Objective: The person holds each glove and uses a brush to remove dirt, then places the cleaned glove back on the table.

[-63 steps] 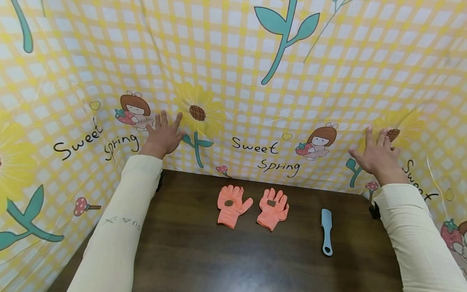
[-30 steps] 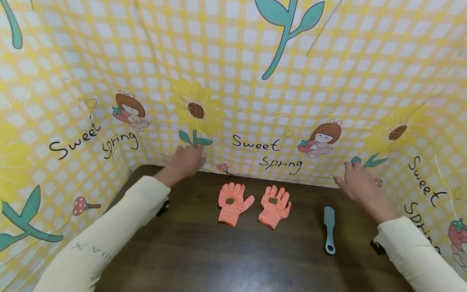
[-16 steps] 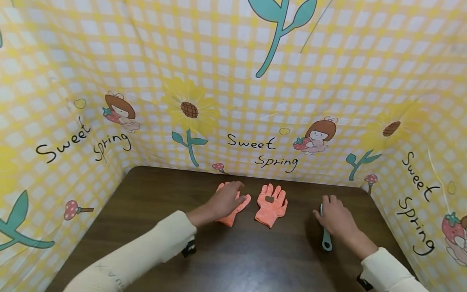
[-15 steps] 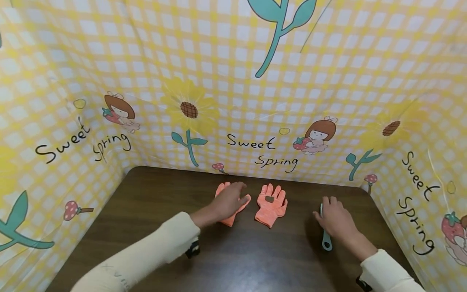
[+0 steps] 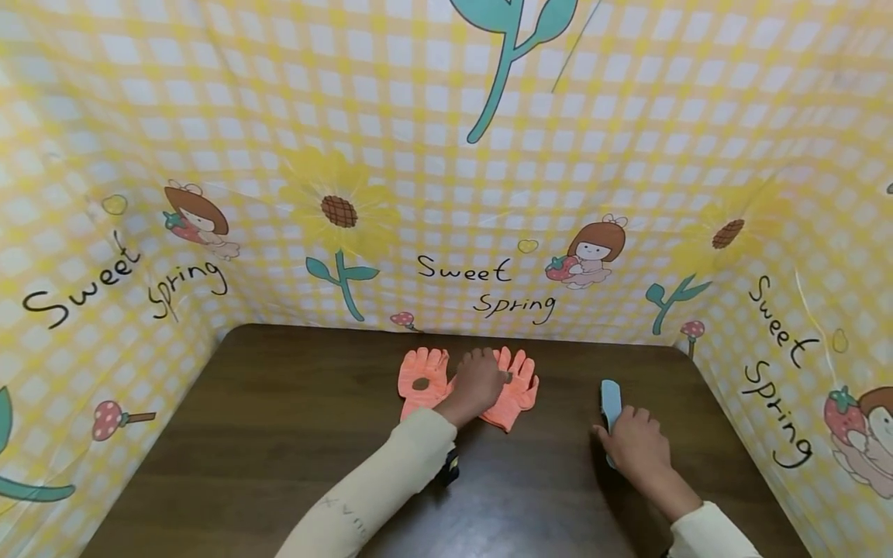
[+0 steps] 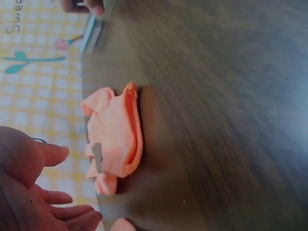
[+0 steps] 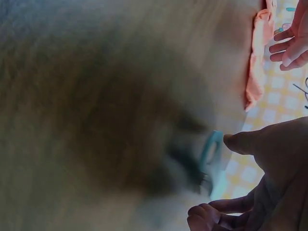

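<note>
My left hand [image 5: 476, 385] hovers between two orange knit work gloves, its fingers reaching over the edge of the right glove [image 5: 518, 391]. Both gloves lie flat, each with a dark patch; the left glove [image 5: 421, 368] is partly covered by the wrist. In the left wrist view the thumb and fingers are spread apart and hold nothing. My right hand [image 5: 639, 446] is over the handle of a light blue brush [image 5: 610, 397], whose bristles show in the left wrist view. In the right wrist view, its thumb and fingers stand apart on either side of the brush handle [image 7: 210, 144].
The dark wooden table [image 5: 279, 434] has rounded back corners. A yellow checked cloth [image 5: 432, 194] with flowers and printed words encloses its back and sides. A dark wrist device [image 5: 449, 466] sits at the left cuff.
Both hands have come down from the back cloth to the table. Lately the left hand has moved right, off the left glove, and the right hand has slid nearer along the brush.
</note>
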`<move>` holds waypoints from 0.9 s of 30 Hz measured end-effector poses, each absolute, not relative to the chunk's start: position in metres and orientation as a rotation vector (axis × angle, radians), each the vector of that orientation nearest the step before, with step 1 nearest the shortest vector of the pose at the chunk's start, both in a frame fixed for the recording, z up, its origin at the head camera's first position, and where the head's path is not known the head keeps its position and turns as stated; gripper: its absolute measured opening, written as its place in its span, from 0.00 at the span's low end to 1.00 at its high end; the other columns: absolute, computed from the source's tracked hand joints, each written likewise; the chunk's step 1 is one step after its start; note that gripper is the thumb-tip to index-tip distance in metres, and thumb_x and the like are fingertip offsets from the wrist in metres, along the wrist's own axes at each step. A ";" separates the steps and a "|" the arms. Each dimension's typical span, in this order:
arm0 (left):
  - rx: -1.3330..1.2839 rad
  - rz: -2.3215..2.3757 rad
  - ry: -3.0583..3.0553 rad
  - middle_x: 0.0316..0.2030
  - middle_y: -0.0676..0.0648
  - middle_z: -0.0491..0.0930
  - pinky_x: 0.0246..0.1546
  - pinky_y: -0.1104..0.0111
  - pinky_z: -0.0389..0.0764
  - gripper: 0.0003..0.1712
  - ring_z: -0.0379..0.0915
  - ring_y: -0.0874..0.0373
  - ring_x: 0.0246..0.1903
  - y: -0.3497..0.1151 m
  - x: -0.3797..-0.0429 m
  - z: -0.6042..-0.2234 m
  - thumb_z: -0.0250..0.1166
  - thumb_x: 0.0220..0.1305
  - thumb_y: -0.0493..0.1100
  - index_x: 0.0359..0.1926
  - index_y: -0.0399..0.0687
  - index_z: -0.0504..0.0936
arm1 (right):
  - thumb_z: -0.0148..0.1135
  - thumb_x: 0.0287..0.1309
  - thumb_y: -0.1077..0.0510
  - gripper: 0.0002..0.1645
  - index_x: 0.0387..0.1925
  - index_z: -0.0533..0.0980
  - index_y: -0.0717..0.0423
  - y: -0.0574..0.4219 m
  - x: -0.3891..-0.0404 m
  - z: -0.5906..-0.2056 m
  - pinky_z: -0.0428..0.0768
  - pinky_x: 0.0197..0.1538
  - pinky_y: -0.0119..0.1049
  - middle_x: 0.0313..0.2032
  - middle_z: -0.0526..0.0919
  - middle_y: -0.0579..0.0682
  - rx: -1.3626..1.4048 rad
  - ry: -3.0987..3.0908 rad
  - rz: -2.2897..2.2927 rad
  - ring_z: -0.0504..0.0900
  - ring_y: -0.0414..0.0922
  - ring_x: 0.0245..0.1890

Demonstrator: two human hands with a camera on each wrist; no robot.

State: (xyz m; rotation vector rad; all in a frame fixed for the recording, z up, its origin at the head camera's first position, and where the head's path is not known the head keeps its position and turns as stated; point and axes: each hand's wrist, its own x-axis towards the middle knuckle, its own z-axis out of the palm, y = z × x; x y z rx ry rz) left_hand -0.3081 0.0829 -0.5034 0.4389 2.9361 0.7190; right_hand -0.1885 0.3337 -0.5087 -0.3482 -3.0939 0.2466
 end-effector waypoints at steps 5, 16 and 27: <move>0.307 0.560 2.978 0.54 0.32 0.75 0.57 0.50 0.78 0.33 0.70 0.40 0.53 0.100 -0.314 -0.508 0.60 0.74 0.58 0.60 0.31 0.71 | 0.61 0.68 0.43 0.37 0.44 0.67 0.80 0.335 -0.191 -0.520 0.80 0.34 0.63 0.37 0.73 0.74 -0.387 -3.101 0.291 0.78 0.68 0.35; 0.113 0.540 3.015 0.49 0.31 0.76 0.51 0.50 0.82 0.29 0.72 0.40 0.47 0.123 -0.320 -0.519 0.63 0.72 0.54 0.55 0.30 0.75 | 0.58 0.70 0.44 0.35 0.44 0.69 0.79 0.336 -0.192 -0.530 0.80 0.34 0.63 0.37 0.72 0.73 -0.388 -3.075 0.280 0.77 0.68 0.37; 0.213 0.504 2.982 0.44 0.36 0.82 0.50 0.49 0.81 0.18 0.77 0.40 0.45 0.129 -0.321 -0.522 0.60 0.74 0.47 0.48 0.34 0.83 | 0.59 0.69 0.46 0.31 0.42 0.68 0.76 0.338 -0.193 -0.533 0.79 0.34 0.64 0.36 0.73 0.74 -0.397 -3.024 0.304 0.77 0.69 0.38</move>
